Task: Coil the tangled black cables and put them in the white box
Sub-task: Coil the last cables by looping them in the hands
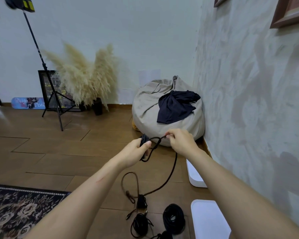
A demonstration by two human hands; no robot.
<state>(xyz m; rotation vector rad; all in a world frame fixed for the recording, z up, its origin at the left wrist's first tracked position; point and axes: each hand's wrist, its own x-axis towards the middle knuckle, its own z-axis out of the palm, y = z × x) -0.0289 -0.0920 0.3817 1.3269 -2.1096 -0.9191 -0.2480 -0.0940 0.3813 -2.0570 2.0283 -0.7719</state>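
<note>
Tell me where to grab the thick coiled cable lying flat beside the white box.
I'd take the thick coiled cable by its left band, coming straight down. It lies flat on the floor with an open centre, so fingers can hook through the hole and pinch all loops together; the white box crowds its right side.

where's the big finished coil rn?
Head view, bottom right of centre: the big coil lies on the wood floor, just left of the nearer white box piece.

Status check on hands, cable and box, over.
Left hand grips cable bundle, right hand pinches its loop. Coils on floor beside white box. Path clear.
</note>
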